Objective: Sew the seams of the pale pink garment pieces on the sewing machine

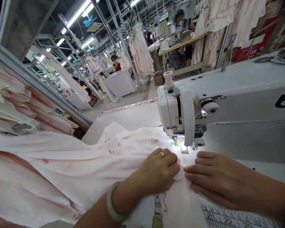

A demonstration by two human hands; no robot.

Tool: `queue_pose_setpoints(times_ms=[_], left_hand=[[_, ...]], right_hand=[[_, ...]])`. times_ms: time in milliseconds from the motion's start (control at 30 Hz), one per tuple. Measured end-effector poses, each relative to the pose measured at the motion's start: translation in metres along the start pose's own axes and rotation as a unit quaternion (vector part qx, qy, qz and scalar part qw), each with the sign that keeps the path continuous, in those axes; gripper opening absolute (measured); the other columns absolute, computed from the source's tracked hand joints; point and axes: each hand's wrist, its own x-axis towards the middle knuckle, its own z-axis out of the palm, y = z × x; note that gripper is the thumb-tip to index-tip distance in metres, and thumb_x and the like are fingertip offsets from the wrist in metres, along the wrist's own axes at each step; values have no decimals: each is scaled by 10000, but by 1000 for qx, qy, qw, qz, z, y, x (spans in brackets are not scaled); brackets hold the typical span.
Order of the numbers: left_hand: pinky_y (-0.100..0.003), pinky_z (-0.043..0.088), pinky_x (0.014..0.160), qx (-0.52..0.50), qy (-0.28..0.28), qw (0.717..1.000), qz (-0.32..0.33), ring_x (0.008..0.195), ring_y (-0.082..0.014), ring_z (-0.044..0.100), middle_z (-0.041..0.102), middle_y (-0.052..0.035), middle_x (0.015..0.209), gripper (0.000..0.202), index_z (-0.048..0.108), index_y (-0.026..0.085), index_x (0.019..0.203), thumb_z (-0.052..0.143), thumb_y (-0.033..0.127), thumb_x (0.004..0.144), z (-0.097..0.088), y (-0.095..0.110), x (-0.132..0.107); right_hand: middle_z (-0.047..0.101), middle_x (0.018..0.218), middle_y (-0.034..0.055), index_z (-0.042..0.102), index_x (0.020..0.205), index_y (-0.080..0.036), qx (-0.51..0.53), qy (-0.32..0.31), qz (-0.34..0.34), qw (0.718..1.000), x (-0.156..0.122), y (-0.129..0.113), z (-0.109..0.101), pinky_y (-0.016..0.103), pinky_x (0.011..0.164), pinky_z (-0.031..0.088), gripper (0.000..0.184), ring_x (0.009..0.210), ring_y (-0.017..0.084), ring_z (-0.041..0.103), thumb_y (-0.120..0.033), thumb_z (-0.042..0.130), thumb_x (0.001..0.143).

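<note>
Pale pink fabric with faint reddish blotches spreads across the sewing table and runs under the needle area of a white sewing machine. My left hand, with a ring and a pale bangle, is closed on the fabric's edge just in front of the lit presser foot. Beside it, my right hand lies with fingers stretched out, fingertips touching the same edge. Below my left hand, a small tool with a yellowish handle lies partly hidden.
A printed ruler scale marks the table's near right. Pink garments hang at the left. Farther back, a person sits at another machine table, near more hanging garments.
</note>
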Motion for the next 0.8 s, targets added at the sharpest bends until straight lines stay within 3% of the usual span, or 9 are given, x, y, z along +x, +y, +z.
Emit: queue_pose_setpoints(times_ms=[167, 267, 367, 567, 700, 800], left_hand=[[-388, 536, 866, -41, 33, 996, -74, 909, -245, 654, 719, -88, 994, 115, 697, 189, 1010, 621, 275, 1023, 10, -2, 2], [-377, 534, 871, -43, 45, 995, -80, 894, -231, 655, 730, -81, 982, 90, 699, 193, 957, 614, 189, 989, 13, -2, 4], [-389, 529, 937, -54, 37, 996, -66, 973, -236, 671, 759, -92, 1076, 96, 703, 191, 951, 631, 136, 918, 13, -2, 4], [-388, 493, 943, -99, 56, 993, -21, 927, -221, 672, 783, -68, 1020, 211, 744, 173, 1012, 629, 164, 835, 19, -6, -2], [-383, 485, 961, -134, 60, 989, -13, 919, -211, 688, 797, -69, 1024, 256, 747, 173, 1014, 602, 158, 803, 21, -11, -4], [-371, 487, 938, -119, 44, 991, 32, 925, -211, 696, 792, -65, 991, 260, 747, 170, 1028, 593, 165, 818, 17, -14, -3]], right_hand=[[764, 902, 12, 710, 1072, -194, -40, 40, 44, 997, -3, 12, 5, 378, 774, 488, 261, 748, 183, 671, -176, 470, 1174], [796, 1069, 39, 694, 1253, -199, -56, 43, 107, 992, -7, 20, 10, 371, 861, 531, 269, 901, 193, 741, -218, 433, 1187], [794, 1162, 48, 651, 1410, -217, -73, 33, 123, 989, -11, 23, 15, 378, 857, 554, 324, 972, 208, 755, -245, 423, 1181], [776, 1061, 51, 700, 1257, -221, -123, 8, 126, 984, -8, 17, 16, 391, 724, 507, 328, 738, 208, 688, -206, 386, 1162], [741, 986, 39, 686, 1178, -212, -132, 21, 125, 983, -3, 13, 13, 383, 713, 475, 308, 712, 205, 648, -187, 380, 1155], [725, 960, 34, 675, 1153, -214, -134, 24, 124, 983, -2, 13, 12, 376, 712, 452, 283, 709, 205, 626, -179, 394, 1146]])
